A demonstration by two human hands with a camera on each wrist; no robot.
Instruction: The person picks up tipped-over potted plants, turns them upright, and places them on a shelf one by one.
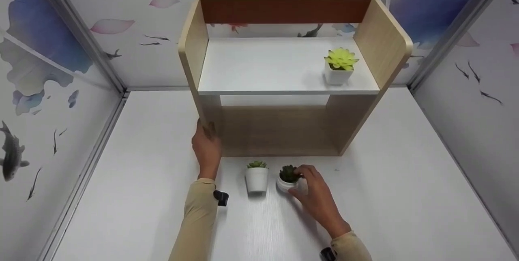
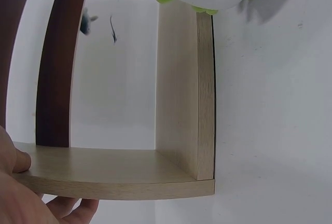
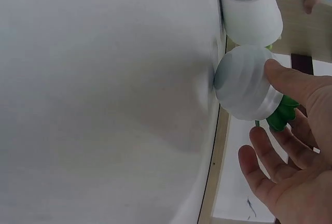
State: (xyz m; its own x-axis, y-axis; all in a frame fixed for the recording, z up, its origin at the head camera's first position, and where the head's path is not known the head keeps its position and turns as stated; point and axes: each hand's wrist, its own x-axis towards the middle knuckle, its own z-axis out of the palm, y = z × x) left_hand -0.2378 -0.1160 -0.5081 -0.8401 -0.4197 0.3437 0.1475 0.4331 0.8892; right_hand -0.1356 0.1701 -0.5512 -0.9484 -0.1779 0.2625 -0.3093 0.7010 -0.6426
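Note:
My left hand grips the left side panel of a small wooden shelf; in the left wrist view the thumb lies inside the panel and the fingertips show beyond it. My right hand is around a dark green succulent in a round white pot. Its thumb presses the ribbed pot wall in the right wrist view, with fingers at the leaves. Left of that pot stands a taller white pot with a light green succulent.
On the upper white board of the shelf, at the right, sits a yellow-green succulent in a square white pot. The shelf stands on a white table, between printed walls at the back and both sides.

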